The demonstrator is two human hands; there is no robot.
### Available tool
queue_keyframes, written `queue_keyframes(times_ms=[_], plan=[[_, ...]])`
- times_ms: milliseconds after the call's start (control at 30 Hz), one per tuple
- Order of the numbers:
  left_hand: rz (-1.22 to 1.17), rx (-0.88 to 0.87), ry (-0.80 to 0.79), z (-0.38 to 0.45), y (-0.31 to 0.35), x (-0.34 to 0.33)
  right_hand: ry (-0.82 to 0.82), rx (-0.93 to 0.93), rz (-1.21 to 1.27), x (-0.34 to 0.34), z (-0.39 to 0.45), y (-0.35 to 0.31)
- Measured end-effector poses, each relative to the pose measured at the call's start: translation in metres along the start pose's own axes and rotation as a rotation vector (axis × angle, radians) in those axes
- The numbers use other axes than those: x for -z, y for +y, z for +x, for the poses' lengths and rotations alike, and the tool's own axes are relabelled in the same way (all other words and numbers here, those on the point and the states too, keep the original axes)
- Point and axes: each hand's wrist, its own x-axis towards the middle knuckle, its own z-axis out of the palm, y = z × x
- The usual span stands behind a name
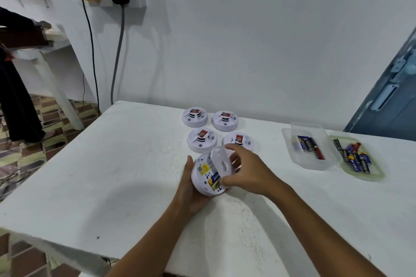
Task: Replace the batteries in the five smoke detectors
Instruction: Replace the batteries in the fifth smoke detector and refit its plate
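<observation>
Batteries are lying in a clear tub and its lid at the table's right.
The left hand is cupping the opened detector, its battery showing; the right hand is pinching the cover above it, four detectors sitting just beyond.

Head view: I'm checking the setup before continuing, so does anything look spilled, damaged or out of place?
Nothing stands out. Four white round smoke detectors sit tidily; batteries stay inside the clear plastic container and its green-rimmed lid. The fifth detector is open only because the hands are working on it.
</observation>
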Motion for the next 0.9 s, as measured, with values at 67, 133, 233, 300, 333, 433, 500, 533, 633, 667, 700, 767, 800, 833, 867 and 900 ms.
queue_keyframes(times_ms=[67,133,233,300,333,433,500,533,633,667,700,767,800,833,867,900], plan=[[0.011,-0.003,-0.017,-0.001,0.000,-0.002,0.000,0.072,-0.027,-0.007,0.000,-0.006],[0.014,-0.014,-0.026,-0.001,0.000,-0.004,0.010,0.114,-0.057,-0.012,0.001,-0.007],[0.029,-0.027,-0.041,-0.001,0.000,-0.003,-0.013,0.130,-0.056,-0.017,0.000,-0.007],[0.063,-0.031,-0.046,0.000,-0.001,0.001,-0.038,0.142,-0.079,-0.019,0.000,-0.006],[0.080,-0.034,-0.050,0.000,0.000,0.002,-0.045,0.148,-0.104,-0.019,0.000,-0.005],[0.104,-0.024,-0.034,0.002,-0.001,0.007,-0.070,0.146,-0.178,-0.020,0.004,-0.001],[0.107,-0.016,-0.018,0.003,-0.001,0.009,-0.081,0.144,-0.191,-0.020,0.006,0.001],[0.115,-0.015,-0.007,0.003,-0.001,0.010,-0.082,0.144,-0.192,-0.020,0.007,0.002],[0.157,-0.018,-0.027,0.005,-0.002,0.014,-0.074,0.143,-0.191,-0.019,0.009,0.004],[0.165,-0.019,-0.042,0.005,-0.002,0.014,-0.068,0.140,-0.194,-0.019,0.009,0.004],[0.157,-0.018,-0.058,0.005,-0.002,0.015,-0.061,0.135,-0.191,-0.019,0.010,0.004],[0.133,-0.011,-0.094,0.003,-0.002,0.013,-0.048,0.122,-0.158,-0.018,0.011,0.003],[0.117,-0.006,-0.109,0.002,-0.002,0.012,-0.047,0.112,-0.134,-0.018,0.012,0.003],[0.102,-0.006,-0.119,0.002,-0.002,0.009,-0.047,0.104,-0.112,-0.018,0.012,0.002],[0.089,-0.007,-0.128,0.001,-0.002,0.007,-0.048,0.097,-0.100,-0.018,0.012,0.001],[0.083,-0.009,-0.136,0.001,-0.002,0.006,-0.046,0.091,-0.095,-0.019,0.013,0.001]])
